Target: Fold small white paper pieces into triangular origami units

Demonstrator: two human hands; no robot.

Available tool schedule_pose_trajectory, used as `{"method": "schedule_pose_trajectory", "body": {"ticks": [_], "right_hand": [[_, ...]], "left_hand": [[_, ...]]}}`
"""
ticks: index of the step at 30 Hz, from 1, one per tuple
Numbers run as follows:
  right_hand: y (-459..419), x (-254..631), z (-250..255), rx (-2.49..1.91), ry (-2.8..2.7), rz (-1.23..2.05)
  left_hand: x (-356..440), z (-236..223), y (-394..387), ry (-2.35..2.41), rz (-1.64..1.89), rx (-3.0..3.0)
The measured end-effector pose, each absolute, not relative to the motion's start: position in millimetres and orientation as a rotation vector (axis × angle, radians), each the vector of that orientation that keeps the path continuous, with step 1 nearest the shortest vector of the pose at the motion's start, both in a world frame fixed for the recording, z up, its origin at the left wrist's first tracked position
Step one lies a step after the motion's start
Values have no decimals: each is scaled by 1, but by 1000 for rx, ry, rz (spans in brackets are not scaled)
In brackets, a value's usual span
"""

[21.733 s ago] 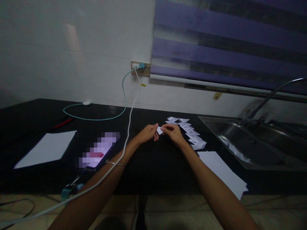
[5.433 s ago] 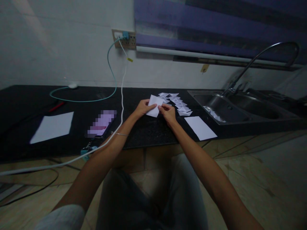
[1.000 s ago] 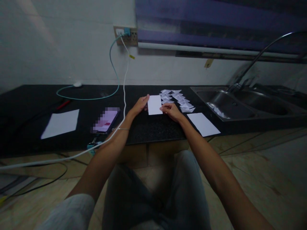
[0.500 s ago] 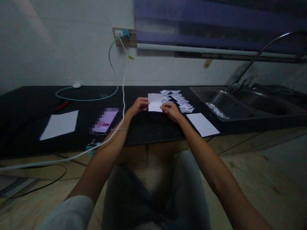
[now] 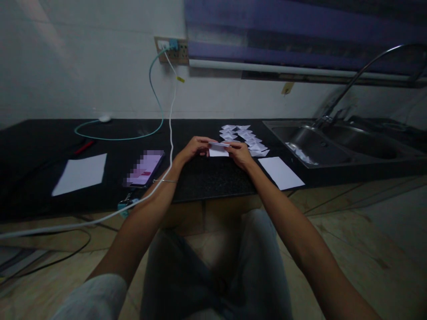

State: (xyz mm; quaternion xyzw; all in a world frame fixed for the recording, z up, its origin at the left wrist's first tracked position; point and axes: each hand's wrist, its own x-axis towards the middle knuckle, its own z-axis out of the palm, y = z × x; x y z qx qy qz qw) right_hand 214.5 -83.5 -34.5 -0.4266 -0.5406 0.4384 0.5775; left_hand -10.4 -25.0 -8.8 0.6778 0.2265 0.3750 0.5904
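Note:
A small white sheet of paper [image 5: 218, 150] is held between my two hands above the black counter, its upper part bent over toward me. My left hand [image 5: 196, 146] pinches its left edge near the fold. On the opposite edge, the fingers of my right hand [image 5: 239, 152] are closed on the paper. Just behind and to the right lie several folded white paper pieces [image 5: 255, 141] in two rows. A stack of white paper [image 5: 280, 172] rests to the right of my right hand.
Another white sheet [image 5: 80, 174] and a phone [image 5: 145, 169] lie on the counter [image 5: 213, 182] at left. A white cable [image 5: 171, 133] runs from the wall socket [image 5: 180, 51] across my left forearm. A metal sink [image 5: 320, 149] with a tap is at right.
Half a second ago the sheet faced me flat; now its top half is folded down toward me. Earlier, a small folded piece was in my hands. The right-hand stack has become smaller.

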Motion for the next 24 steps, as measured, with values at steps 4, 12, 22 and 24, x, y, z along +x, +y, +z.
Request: {"method": "schedule_pose_trajectory", "body": {"ticks": [4,12,22,24], "right_hand": [[-87,210,-31,-951,-1144,1002],[-93,207,-18,-918,-1000,1204],[-89,207,-28,-993,-1366,1086],[-89,208,-30,-984,-1351,1117]], "left_hand": [[-12,-7,-28,548,952,1540],[-8,-7,-26,622,904,1585],[1,4,-43,536,845,1733],[1,5,-44,516,812,1683]]}}
